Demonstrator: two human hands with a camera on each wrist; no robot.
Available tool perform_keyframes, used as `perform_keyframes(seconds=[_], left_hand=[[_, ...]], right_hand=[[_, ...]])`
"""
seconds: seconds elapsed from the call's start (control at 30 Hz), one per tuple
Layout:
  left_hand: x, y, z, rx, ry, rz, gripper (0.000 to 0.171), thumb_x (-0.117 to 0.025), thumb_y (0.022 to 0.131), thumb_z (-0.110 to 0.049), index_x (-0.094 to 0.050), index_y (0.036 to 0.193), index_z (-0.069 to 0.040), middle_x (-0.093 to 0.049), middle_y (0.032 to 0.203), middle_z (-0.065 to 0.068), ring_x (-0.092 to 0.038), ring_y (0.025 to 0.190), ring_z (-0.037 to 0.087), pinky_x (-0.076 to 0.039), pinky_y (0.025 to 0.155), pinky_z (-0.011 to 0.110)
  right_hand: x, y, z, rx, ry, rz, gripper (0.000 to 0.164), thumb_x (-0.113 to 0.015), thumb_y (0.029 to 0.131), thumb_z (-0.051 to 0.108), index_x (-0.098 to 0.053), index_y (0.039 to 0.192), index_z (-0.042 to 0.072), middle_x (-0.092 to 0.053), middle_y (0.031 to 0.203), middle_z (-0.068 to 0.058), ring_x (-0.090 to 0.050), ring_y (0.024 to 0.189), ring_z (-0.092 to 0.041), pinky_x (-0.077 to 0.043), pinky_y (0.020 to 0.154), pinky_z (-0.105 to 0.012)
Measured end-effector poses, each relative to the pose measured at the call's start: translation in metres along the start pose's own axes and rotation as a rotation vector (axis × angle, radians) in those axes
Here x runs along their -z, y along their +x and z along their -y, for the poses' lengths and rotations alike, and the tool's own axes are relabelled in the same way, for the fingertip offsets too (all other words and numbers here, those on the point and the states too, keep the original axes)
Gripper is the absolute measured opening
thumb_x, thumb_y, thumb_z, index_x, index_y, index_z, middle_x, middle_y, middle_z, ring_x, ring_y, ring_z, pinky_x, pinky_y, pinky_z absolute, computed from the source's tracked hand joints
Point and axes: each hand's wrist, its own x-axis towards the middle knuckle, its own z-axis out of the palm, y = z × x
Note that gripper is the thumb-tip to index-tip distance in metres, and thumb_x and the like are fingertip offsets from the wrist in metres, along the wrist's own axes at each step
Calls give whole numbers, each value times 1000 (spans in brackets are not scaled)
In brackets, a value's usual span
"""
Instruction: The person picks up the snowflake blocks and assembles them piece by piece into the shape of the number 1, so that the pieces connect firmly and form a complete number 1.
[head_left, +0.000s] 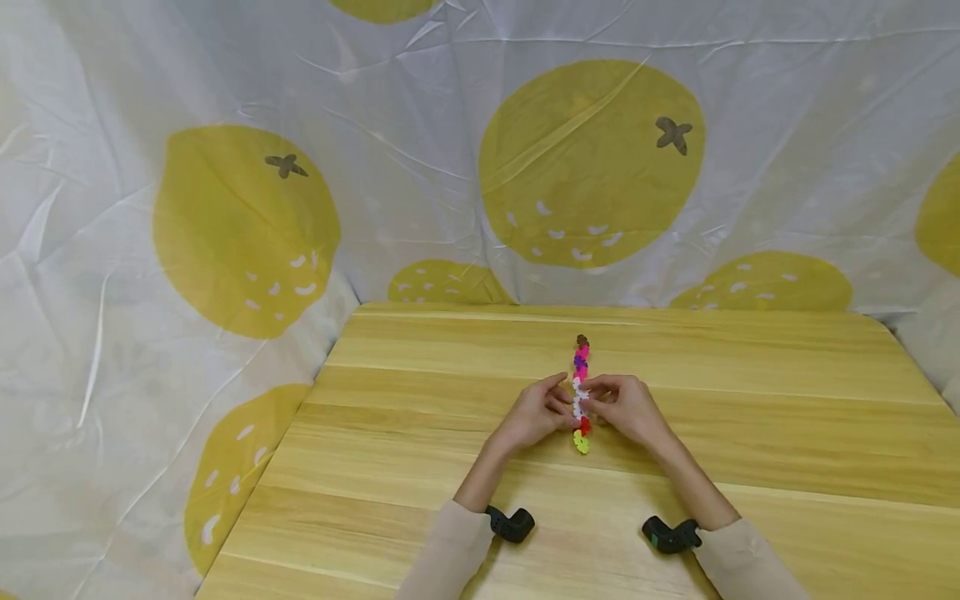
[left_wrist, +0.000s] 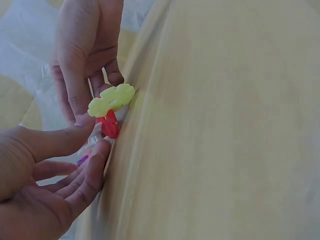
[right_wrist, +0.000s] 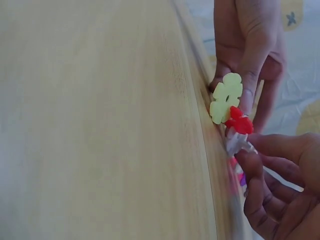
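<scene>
A row of joined flower-edged plastic pieces (head_left: 581,362) runs lengthwise away from the person, between both hands. Its near end is a yellow-green piece (left_wrist: 111,99), linked to a red piece (right_wrist: 239,121). White pieces (right_wrist: 235,143) follow, then pink, purple and a brown one at the far end. From the left, my left hand (head_left: 536,412) pinches the row near the white and red pieces. On the opposite side my right hand (head_left: 628,408) pinches the white part between thumb and fingers. Fingers partly hide the middle of the row in both wrist views.
The hands work over a wooden table (head_left: 375,433) with light grain. Behind it and at the left hangs a pale cloth (head_left: 420,167) printed with yellow lemons. A black wrist device (head_left: 512,525) is strapped on the left wrist, and another (head_left: 670,535) on the right.
</scene>
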Motion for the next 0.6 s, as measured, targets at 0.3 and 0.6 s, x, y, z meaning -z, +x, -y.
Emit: perform_keyframes(seconds=[0.3,0.6], left_hand=[[3,7,1,-73,113,59,75,-75,90,5,-41,157,-1,-67,111,18,-72,85,16,-57,73,18],[4,7,2,-80,119,48,66,-75,92,2,-49,152,-1,-67,108,17,-62,81,8,-50,70,14]], right_hand=[[-2,0,0,-16,-4,-1,26,-78,91,8,-75,114,-2,-77,94,-17,-62,62,-16,-46,52,-22],[-4,2,-4,-30,5,-4,28,-79,90,7,-75,116,-3,-76,94,-16,-64,63,-16,-50,53,-23]])
